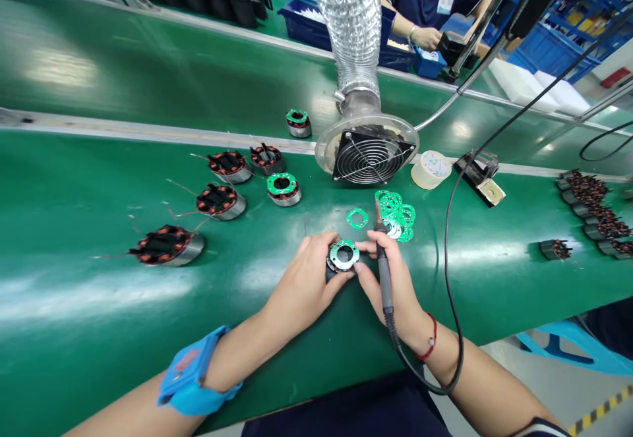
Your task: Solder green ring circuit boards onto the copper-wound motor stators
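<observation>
My left hand (309, 269) is wrapped around a small motor stator with a ring-shaped circuit board (334, 251) on top. In my right hand (395, 279) is a soldering iron (384, 272), its tip pointing away from me and apart from the stator. Fingertips of that hand touch the stator's right side. Just beyond it lies a loose green ring board (357, 218). A pile of similar boards (398, 213) sits behind the iron's tip. To the left stand several wound stators with loose wire ends (168, 246), and one with a green board (283, 190).
A fume extractor fan (373, 153) hangs ahead on a foil duct (346, 22). Right of it are a round translucent container (431, 169) and an iron stand with sponge (482, 176). The iron's cord (449, 226) loops over my right forearm. More stators (593, 209) line the right; a co-worker (425, 2) sits opposite.
</observation>
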Tool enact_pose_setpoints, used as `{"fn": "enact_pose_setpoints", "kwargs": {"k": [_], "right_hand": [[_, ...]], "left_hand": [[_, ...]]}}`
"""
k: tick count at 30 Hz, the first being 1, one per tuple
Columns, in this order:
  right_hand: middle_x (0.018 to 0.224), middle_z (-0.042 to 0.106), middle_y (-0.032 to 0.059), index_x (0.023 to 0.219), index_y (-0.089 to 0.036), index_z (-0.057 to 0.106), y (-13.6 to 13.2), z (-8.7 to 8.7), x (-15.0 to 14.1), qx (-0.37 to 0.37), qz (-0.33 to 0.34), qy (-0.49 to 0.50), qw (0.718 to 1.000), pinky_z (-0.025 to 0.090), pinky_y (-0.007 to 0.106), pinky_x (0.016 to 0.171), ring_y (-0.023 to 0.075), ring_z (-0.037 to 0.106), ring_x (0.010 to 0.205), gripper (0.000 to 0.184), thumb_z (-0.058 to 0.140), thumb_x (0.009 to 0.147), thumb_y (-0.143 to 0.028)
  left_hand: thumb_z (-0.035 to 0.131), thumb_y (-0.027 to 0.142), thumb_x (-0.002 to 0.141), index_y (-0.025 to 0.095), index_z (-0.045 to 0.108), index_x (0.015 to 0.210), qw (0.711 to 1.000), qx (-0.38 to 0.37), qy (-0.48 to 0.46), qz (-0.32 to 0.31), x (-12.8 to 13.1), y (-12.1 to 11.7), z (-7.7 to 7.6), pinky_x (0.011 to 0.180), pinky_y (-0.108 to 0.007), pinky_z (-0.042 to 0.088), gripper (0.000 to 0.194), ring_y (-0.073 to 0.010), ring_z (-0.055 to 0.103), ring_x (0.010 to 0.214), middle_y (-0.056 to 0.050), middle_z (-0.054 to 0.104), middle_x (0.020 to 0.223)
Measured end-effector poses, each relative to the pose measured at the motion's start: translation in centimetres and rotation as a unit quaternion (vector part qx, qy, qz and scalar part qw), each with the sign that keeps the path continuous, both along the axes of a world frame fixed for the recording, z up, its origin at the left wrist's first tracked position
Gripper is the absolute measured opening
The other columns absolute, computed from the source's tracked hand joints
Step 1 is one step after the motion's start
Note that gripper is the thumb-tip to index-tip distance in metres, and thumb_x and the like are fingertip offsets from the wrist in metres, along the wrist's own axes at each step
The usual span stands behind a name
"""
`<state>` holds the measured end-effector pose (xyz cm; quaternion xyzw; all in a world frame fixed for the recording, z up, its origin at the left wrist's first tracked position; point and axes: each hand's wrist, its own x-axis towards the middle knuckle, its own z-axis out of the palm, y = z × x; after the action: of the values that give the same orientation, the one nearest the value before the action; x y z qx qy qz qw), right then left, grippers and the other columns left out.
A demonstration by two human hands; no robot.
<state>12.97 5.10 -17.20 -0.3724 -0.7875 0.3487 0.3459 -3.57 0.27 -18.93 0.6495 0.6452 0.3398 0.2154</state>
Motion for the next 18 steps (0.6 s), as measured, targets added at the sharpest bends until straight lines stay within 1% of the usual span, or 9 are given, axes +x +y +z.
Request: {"fn": "enact_pose_setpoints", "kwargs": {"k": [2, 5, 7, 9, 11, 14, 16, 18], "right_hand": [[0.111, 0.066, 0.0067, 0.132, -0.021, 0.040, 0.1, -0.3, 0.0, -0.001, -0.006, -0.007, 1.000, 0.053, 0.033, 0.090, 0.0165, 0.064, 0.101, 0.047, 0.059, 0.089, -0.020], [0.111, 0.064, 0.0075, 0.134, -0.022, 0.039, 0.0, -0.7, -0.1, 0.043, -0.015, -0.026, 0.999, 0.052, 0.038, 0.091, 0.0194, 0.062, 0.103, 0.048, 0.059, 0.090, -0.021], [0.109, 0.063, 0.0073, 0.133, -0.023, 0.041, -0.2, -0.9, -0.2, 0.076, -0.021, -0.035, 0.996, 0.052, 0.037, 0.088, 0.0195, 0.062, 0.101, 0.043, 0.056, 0.092, -0.020], [0.110, 0.063, 0.0086, 0.132, -0.022, 0.041, -0.4, -0.8, -0.3, 0.111, -0.019, -0.051, 0.992, 0.053, 0.038, 0.086, 0.0207, 0.062, 0.099, 0.041, 0.054, 0.093, -0.021], [0.112, 0.062, 0.0113, 0.133, -0.019, 0.041, -0.6, -0.7, -0.4, 0.145, -0.012, -0.072, 0.987, 0.054, 0.041, 0.084, 0.0235, 0.062, 0.099, 0.044, 0.056, 0.093, -0.026], [0.112, 0.062, 0.0135, 0.134, -0.016, 0.040, -0.8, -0.4, -0.6, 0.177, -0.003, -0.098, 0.979, 0.054, 0.043, 0.081, 0.0258, 0.061, 0.098, 0.046, 0.057, 0.093, -0.029], [0.111, 0.062, 0.0132, 0.133, -0.015, 0.041, -0.8, -0.3, -0.6, 0.184, 0.000, -0.109, 0.977, 0.055, 0.042, 0.080, 0.0253, 0.061, 0.096, 0.043, 0.055, 0.094, -0.028], [0.109, 0.063, 0.0124, 0.131, -0.015, 0.042, -0.7, -0.2, -0.6, 0.184, 0.007, -0.114, 0.976, 0.054, 0.041, 0.078, 0.0246, 0.061, 0.093, 0.040, 0.055, 0.094, -0.026]], "left_hand": [[0.061, 0.023, 0.087, 0.013, 0.040, 0.123, 0.998, 0.039, 0.045, -0.011, 0.0, 0.0, -0.1, 0.082, -0.040, 0.051, 0.042, -0.0257, 0.054, 0.100, -0.012, 0.056, 0.108], [0.061, 0.020, 0.087, 0.012, 0.038, 0.124, 0.992, 0.088, 0.092, -0.020, 0.1, 0.0, -0.2, 0.080, -0.038, 0.050, 0.044, -0.0256, 0.052, 0.098, -0.012, 0.056, 0.107], [0.060, 0.018, 0.087, 0.011, 0.036, 0.126, 0.988, 0.104, 0.113, -0.029, 0.2, 0.0, -0.1, 0.081, -0.038, 0.050, 0.047, -0.0258, 0.051, 0.099, -0.012, 0.055, 0.109], [0.060, 0.016, 0.087, 0.011, 0.035, 0.127, 0.987, 0.101, 0.117, -0.034, 0.3, 0.0, 0.0, 0.081, -0.038, 0.049, 0.048, -0.0251, 0.050, 0.099, -0.012, 0.055, 0.110], [0.059, 0.011, 0.084, 0.011, 0.037, 0.127, 0.989, 0.088, 0.112, -0.037, 0.2, 0.1, 0.2, 0.082, -0.037, 0.049, 0.048, -0.0240, 0.049, 0.097, -0.011, 0.055, 0.109], [0.057, 0.004, 0.079, 0.013, 0.039, 0.127, 0.990, 0.078, 0.109, -0.043, 0.0, 0.2, 0.3, 0.082, -0.036, 0.049, 0.052, -0.0228, 0.049, 0.096, -0.009, 0.055, 0.106], [0.059, 0.006, 0.079, 0.013, 0.038, 0.130, 0.988, 0.082, 0.117, -0.060, -0.4, 0.2, 0.3, 0.085, -0.038, 0.050, 0.055, -0.0238, 0.051, 0.099, -0.010, 0.056, 0.111], [0.062, 0.013, 0.081, 0.012, 0.033, 0.135, 0.984, 0.092, 0.123, -0.089, -1.0, 0.3, 0.1, 0.088, -0.040, 0.051, 0.061, -0.0257, 0.054, 0.104, -0.013, 0.056, 0.118]]}}
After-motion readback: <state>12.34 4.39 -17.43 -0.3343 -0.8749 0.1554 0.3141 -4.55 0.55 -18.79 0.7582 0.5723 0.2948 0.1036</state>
